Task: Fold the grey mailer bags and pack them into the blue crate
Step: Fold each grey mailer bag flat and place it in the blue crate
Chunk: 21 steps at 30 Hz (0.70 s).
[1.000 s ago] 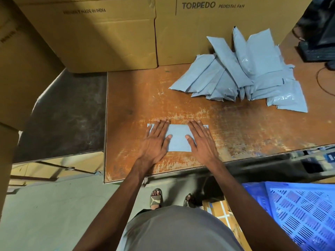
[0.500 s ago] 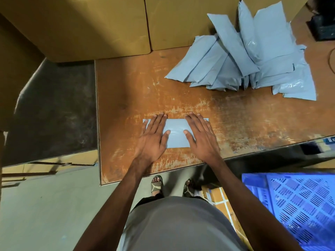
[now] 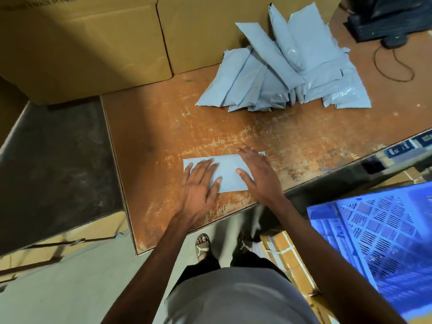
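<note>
Both hands flat and spread, fingers straight: left hand (image 3: 198,183) pressing the left half of a folded grey mailer bag (image 3: 228,170), right hand (image 3: 258,176) pressing its right half. Bag lying flat near the front edge of the desk (image 3: 163,127), pinned under both palms. Heap of unfolded grey mailer bags (image 3: 287,73) well apart, toward the back right of the desk, propped against cardboard boxes (image 3: 93,43). Blue crate (image 3: 378,235) below the desk's front right edge, off the surface.

Likely risks from here:
- Slick plastic springing open once pressure lifts, undoing the crease; cause: too short a press, or both palms lifting at once.
- Bag sliding off the front edge while being gathered; cause: closeness to that edge and a smooth film on worn wood.
- Fold slipping apart on the way down to the crate; cause: a loose pinch on one corner only.
- Heap slumping forward when next pulled from; cause: bags leaning loosely on one another.
</note>
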Each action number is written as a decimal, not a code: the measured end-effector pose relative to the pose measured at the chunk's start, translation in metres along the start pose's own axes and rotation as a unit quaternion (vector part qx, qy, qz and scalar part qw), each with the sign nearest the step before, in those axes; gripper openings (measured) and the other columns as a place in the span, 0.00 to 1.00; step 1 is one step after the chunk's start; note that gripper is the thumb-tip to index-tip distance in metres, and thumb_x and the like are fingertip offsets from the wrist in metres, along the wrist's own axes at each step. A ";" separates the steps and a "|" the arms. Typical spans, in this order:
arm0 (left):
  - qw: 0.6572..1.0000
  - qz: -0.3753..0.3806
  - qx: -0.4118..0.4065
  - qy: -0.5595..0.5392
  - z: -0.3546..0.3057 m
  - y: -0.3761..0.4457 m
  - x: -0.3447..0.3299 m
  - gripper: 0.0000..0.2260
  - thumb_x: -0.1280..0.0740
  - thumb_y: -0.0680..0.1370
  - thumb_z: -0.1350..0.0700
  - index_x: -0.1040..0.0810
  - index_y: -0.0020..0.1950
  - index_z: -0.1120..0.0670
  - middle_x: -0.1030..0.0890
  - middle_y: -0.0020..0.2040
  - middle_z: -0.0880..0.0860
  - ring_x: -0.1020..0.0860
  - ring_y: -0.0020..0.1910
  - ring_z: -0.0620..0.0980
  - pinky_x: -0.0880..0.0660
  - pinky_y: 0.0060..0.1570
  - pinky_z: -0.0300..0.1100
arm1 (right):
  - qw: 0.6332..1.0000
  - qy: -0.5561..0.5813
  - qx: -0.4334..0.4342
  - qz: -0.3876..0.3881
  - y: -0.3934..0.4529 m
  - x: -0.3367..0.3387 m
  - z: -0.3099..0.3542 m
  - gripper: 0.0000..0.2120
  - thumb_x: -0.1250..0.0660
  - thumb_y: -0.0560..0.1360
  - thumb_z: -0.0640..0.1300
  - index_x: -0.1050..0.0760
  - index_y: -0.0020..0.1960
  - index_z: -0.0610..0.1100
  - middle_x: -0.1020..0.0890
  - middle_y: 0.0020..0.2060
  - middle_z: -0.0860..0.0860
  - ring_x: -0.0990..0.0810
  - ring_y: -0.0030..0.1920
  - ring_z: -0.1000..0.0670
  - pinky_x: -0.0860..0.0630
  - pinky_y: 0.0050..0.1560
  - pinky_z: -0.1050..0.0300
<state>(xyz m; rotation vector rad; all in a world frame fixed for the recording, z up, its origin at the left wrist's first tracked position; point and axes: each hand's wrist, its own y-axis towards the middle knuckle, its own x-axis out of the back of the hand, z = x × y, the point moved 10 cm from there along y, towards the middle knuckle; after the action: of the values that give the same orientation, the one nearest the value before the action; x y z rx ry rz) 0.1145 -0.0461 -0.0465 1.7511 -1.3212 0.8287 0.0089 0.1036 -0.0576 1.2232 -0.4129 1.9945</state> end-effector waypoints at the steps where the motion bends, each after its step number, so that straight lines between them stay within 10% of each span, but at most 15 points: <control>1: 1.000 0.002 -0.016 -0.003 -0.005 -0.004 -0.001 0.19 0.41 0.86 0.47 0.26 0.74 0.53 0.28 0.76 0.51 0.32 0.77 0.51 0.44 0.79 0.57 | 1.000 -0.010 -0.012 -0.006 -0.011 0.002 0.000 0.26 0.42 0.86 0.54 0.38 0.81 0.47 0.36 0.80 0.50 0.39 0.81 0.50 0.38 0.77 0.41; 8: 0.990 0.054 -0.127 0.031 -0.054 -0.032 -0.025 0.37 0.34 0.74 0.30 0.28 0.76 0.51 0.32 0.79 0.52 0.37 0.80 0.52 0.46 0.78 0.63 | 0.996 -0.033 -0.078 -0.012 -0.108 0.017 -0.004 0.37 0.38 0.81 0.65 0.40 0.82 0.45 0.36 0.80 0.49 0.40 0.81 0.49 0.47 0.82 0.41; 21: 0.983 0.055 -0.171 0.032 -0.155 -0.032 -0.041 0.21 0.28 0.69 0.56 0.17 0.62 0.53 0.16 0.60 0.52 0.19 0.61 0.55 0.28 0.65 0.52 | 0.975 -0.109 -0.144 -0.128 -0.207 0.071 -0.049 0.31 0.34 0.67 0.38 0.26 0.72 0.44 0.22 0.69 0.48 0.31 0.76 0.44 0.57 0.81 0.45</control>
<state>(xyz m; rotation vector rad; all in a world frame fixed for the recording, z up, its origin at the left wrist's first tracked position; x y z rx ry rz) 0.1281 0.1136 -0.0122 1.3843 -1.4320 0.6659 0.1115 0.3023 -0.0419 1.2427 -0.5973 1.5299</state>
